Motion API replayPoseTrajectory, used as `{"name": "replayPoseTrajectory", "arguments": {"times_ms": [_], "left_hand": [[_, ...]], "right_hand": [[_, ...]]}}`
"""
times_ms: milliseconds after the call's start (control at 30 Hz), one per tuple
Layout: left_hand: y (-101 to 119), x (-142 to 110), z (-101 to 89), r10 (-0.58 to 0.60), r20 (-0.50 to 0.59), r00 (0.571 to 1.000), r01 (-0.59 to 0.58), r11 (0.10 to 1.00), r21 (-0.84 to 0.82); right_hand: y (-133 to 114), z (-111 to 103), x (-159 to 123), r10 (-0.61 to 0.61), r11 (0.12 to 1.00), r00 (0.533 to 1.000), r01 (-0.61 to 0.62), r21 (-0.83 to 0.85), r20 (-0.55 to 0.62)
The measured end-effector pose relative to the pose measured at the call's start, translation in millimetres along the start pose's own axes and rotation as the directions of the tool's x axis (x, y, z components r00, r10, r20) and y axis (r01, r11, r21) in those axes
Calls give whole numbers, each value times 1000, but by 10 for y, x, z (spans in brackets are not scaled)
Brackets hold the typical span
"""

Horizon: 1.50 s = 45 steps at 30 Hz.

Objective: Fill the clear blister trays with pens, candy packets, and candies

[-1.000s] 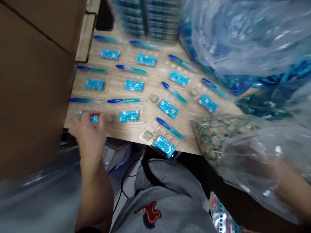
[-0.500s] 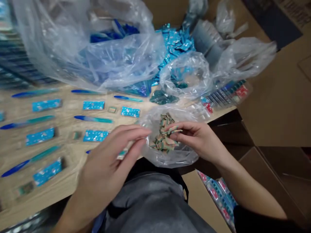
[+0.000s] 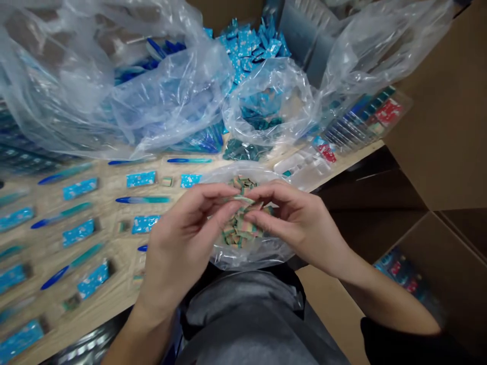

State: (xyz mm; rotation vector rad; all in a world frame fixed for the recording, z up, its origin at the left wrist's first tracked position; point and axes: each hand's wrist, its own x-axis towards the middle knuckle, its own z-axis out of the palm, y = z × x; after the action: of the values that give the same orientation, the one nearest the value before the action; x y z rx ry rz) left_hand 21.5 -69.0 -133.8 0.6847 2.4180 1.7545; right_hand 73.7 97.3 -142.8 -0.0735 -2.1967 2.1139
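Note:
My left hand [image 3: 182, 238] and my right hand [image 3: 292, 218] meet above a transparent plastic bag [image 3: 251, 256]. Their fingertips pinch a small, flat striped piece [image 3: 243, 199] from both sides. Beneath them, a heap of similar green-and-tan striped pieces [image 3: 239, 235] lies in the bag, partly hidden by my fingers. To the left of my left hand, blue-and-teal pens [image 3: 142, 199] and blue printed cards [image 3: 145, 224] lie in rows in transparent blister trays on a wooden table [image 3: 114, 258].
Large plastic bags [image 3: 117, 96] holding blue items fill the back of the table. A smaller bag [image 3: 270, 101] and loose blue packets [image 3: 251, 45] sit behind my hands. Cardboard box walls [image 3: 445, 116] stand to the right, and my grey-clothed lap [image 3: 243, 324] lies below.
The view has swung from the rows on the table to the bag. My left hand has left the table and joined my right hand over the striped pieces.

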Motion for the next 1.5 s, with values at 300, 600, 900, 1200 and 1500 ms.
{"name": "replayPoseTrajectory", "arguments": {"times_ms": [300, 600, 900, 1200, 1500], "left_hand": [[-84, 55, -74, -91, -62, 994, 78, 979, -188], [-31, -19, -100, 56, 4, 998, -56, 998, -15], [19, -51, -33, 45, -45, 998, -51, 992, -119], [-85, 23, -113, -122, -13, 992, 106, 905, -411], [-88, 34, -132, -91, 53, 994, 105, 923, -370]], "right_hand": [[-93, 6, 21, 107, 981, 994, -109, 160, 19], [-110, 90, 13, 9, 992, 998, 0, 128, -68], [-88, 172, 24, -4, 981, 992, 29, 193, -128], [-45, 91, 69, 45, 966, 998, -33, 256, -43], [-17, 118, 88, -72, 981, 990, 91, 169, -119]]}}
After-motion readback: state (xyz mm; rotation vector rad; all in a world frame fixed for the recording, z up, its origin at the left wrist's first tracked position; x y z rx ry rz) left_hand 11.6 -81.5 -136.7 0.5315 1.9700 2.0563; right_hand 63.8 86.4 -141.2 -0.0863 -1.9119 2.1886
